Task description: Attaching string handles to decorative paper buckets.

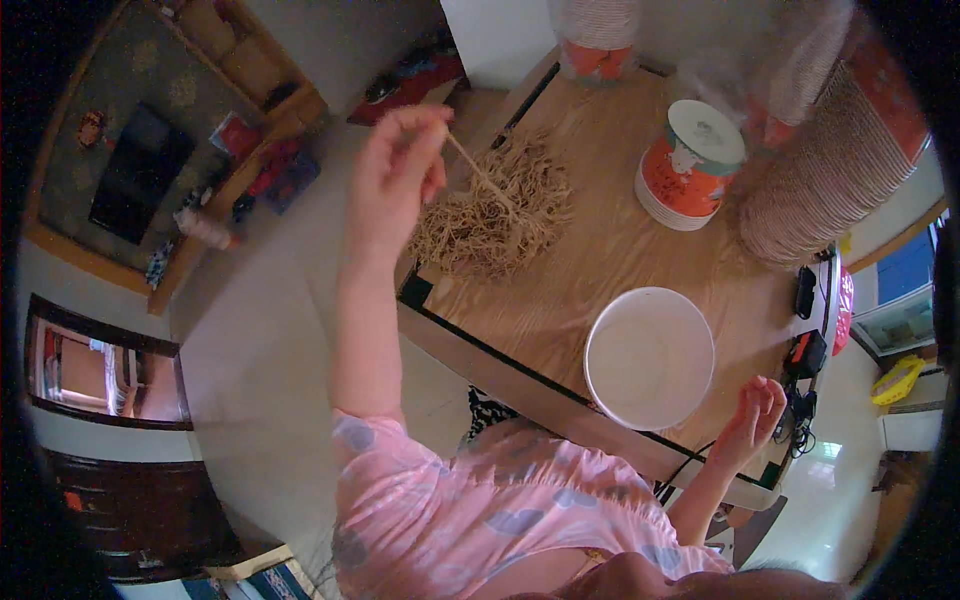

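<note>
My left hand [400, 165] is raised over the table's left edge, its fingertips pinching one end of a thin, pale brown dried root [478, 172]. The root slants down toward a tangled pile of dried roots [492, 225] on the wooden table, and its lower end blends into the pile. A round white tub [650, 358] with no lid stands near the table's front edge; its inside looks bare white. To the right of the tub, my right hand [752, 418] hovers with loosely bent fingers somewhat apart and nothing visible in them.
An orange paper tub with a pale lid [706, 135] stands beyond the white tub. Tall stacks of nested paper tubs [835, 150] lean at the far right, and another wrapped stack [598, 45] stands at the back. Black adapters with cables [806, 355] lie along the right edge.
</note>
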Demonstrator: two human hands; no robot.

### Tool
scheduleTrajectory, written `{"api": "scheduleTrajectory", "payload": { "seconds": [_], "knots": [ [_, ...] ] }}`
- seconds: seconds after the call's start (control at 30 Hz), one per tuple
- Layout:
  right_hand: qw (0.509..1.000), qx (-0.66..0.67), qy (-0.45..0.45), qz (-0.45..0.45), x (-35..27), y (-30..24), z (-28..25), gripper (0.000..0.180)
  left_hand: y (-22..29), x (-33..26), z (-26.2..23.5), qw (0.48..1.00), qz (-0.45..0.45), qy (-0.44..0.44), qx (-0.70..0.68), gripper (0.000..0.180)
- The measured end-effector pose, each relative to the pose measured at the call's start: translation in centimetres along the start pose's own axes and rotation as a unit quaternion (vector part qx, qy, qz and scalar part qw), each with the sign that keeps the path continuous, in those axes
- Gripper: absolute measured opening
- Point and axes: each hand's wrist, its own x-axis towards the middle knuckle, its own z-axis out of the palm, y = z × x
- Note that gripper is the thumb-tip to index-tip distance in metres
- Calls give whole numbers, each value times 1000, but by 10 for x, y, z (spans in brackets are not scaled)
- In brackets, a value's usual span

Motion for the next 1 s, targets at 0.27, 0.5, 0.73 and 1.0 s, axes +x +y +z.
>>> {"api": "scheduleTrajectory", "payload": {
  "seconds": [0.27, 0.5, 0.73, 1.0],
  "knots": [
    [995, -53, -36, -81, 28, -32, 14, 17, 70, 51, 5, 994, 110, -7, 24, 17],
    [911, -54, -358, -198, 74, -130, 193, 15, 75, 39, 31, 991, 121, -26, 44, 17],
    [830, -87, -526, -162, 72, -103, 259, 16, 7, 5, 26, 985, 126, -44, 106, 11],
    [772, -231, -562, -187, 76, -87, 197, 9, -170, -91, 35, 950, -15, -144, 277, 10]
  ]
}}
